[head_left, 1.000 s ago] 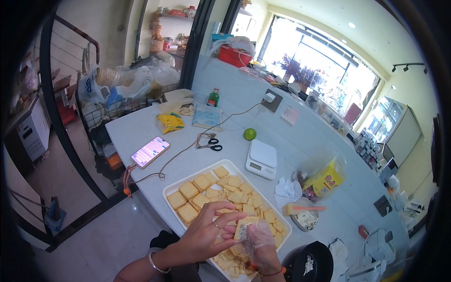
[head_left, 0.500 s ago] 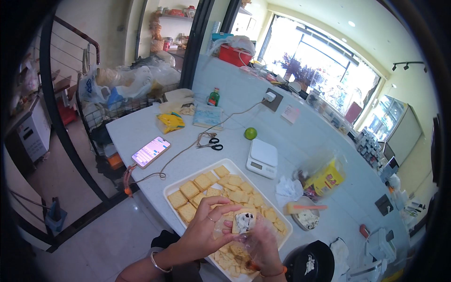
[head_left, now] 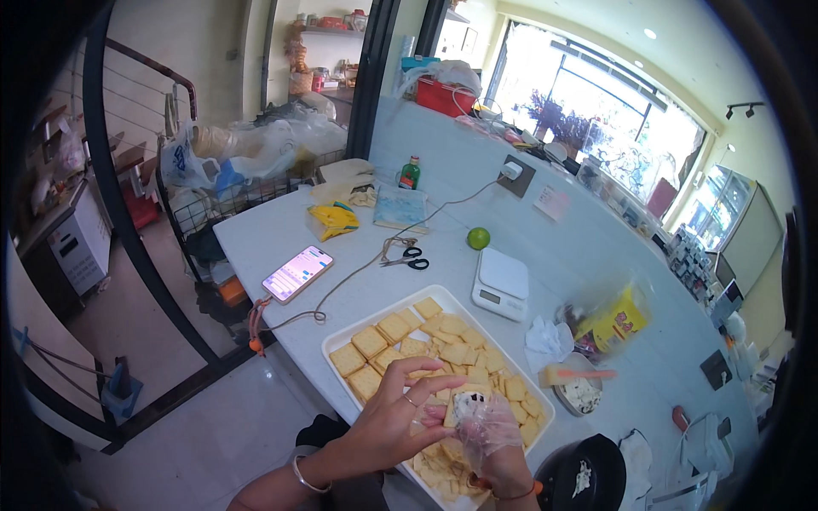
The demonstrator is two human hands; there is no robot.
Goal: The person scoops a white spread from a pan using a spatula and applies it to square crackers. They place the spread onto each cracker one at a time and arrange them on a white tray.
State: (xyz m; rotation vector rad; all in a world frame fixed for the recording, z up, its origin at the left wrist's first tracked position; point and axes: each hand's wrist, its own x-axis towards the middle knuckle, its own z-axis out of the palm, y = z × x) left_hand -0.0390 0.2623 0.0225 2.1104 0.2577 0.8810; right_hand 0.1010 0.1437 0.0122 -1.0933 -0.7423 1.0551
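Note:
Over the tray, my bare left hand point(head_left: 390, 411) holds a square cracker point(head_left: 454, 415) by its edges, with a ring and a bracelet showing. White filling with dark bits point(head_left: 468, 400) lies on top of the cracker. My right hand point(head_left: 496, 433), in a clear plastic glove, is closed against the cracker's right side, its fingers partly covering the filling; the fingertips are hard to make out. Below both hands, the white tray point(head_left: 334, 356) carries rows of whole crackers point(head_left: 370, 342) on its left and many overlapping ones point(head_left: 467, 345) on its right.
Right of the tray are a bowl of white filling point(head_left: 583, 397) with a pink-handled scraper point(head_left: 579, 375) across it and a black pan point(head_left: 588, 468). Beyond lie a kitchen scale point(head_left: 501, 281), a lime point(head_left: 479, 238), scissors point(head_left: 409, 259), a phone point(head_left: 297, 274) and a yellow bag point(head_left: 618, 324).
My gloved right hand has turned and come over the filling, covering more of it. My left hand keeps its hold on the cracker. The whole view has shifted slightly.

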